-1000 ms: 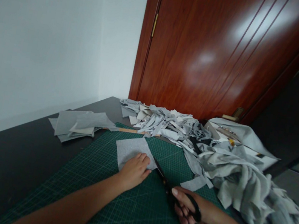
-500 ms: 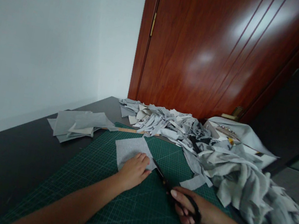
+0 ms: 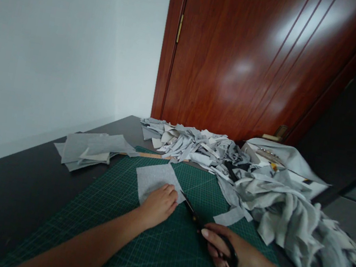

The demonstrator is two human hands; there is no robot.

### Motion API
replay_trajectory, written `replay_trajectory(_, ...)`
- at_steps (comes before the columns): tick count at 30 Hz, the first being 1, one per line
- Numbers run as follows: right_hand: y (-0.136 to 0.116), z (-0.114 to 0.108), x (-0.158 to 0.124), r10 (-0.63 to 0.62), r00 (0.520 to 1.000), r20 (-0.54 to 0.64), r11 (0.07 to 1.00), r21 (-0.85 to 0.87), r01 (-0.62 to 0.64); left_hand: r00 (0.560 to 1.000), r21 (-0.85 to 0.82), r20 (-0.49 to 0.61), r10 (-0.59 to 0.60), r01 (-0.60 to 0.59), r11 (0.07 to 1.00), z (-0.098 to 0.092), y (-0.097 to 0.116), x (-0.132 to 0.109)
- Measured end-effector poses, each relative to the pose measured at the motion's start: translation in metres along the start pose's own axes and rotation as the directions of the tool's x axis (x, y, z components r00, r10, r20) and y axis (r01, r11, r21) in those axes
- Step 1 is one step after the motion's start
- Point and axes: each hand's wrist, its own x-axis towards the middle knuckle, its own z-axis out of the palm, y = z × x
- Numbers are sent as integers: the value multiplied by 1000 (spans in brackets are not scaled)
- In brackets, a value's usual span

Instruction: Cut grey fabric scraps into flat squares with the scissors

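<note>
A grey fabric square (image 3: pixel 153 178) lies on the green cutting mat (image 3: pixel 132 244). My left hand (image 3: pixel 159 205) rests on its near edge with the fingers curled, pressing the cloth down. My right hand (image 3: pixel 229 254) is closed through the handles of black scissors (image 3: pixel 199 223). The blades point up and left, and their tip touches the square's right corner beside my left fingers.
A stack of cut grey squares (image 3: pixel 91 150) sits on the dark table at the left. Fabric scraps (image 3: pixel 193 145) and a heap of grey cloth (image 3: pixel 291 211) crowd the back and right. A small loose piece (image 3: pixel 229 216) lies near the scissors. A wooden door (image 3: pixel 245 58) stands behind.
The scissors and my right hand have crept slightly left, toward the square. My left hand stays on the cloth.
</note>
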Motion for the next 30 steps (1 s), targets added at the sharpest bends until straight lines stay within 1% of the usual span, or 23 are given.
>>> replay_trajectory(5, 0, -1, 0, 15, 999, -33, 1000, 1, -15, 1000, -64, -7, -28, 27, 998, 3, -3, 1)
replay_trajectory(8, -2, -5, -2, 16, 1000, 8, 1000, -20, -16, 999, -83, 3, -47, 48, 995, 3, -3, 2)
replay_trajectory(11, -7, -8, -2, 46, 997, 61, 998, -46, -43, 997, -111, 10, -76, 76, 991, 3, -4, 2)
replay_trajectory(14, -12, -8, 3, 69, 995, 70, 997, -20, -68, 996, -159, -2, -85, 84, 984, 3, -6, 2)
replay_trajectory(21, -17, -6, 19, 78, 993, 84, 997, 8, -79, 994, -256, -27, -109, 99, 962, 2, -9, 1)
replay_trajectory(30, -25, -8, 28, 82, 994, 79, 996, 35, -85, 994, -257, -18, -111, 103, 961, 1, -8, 1)
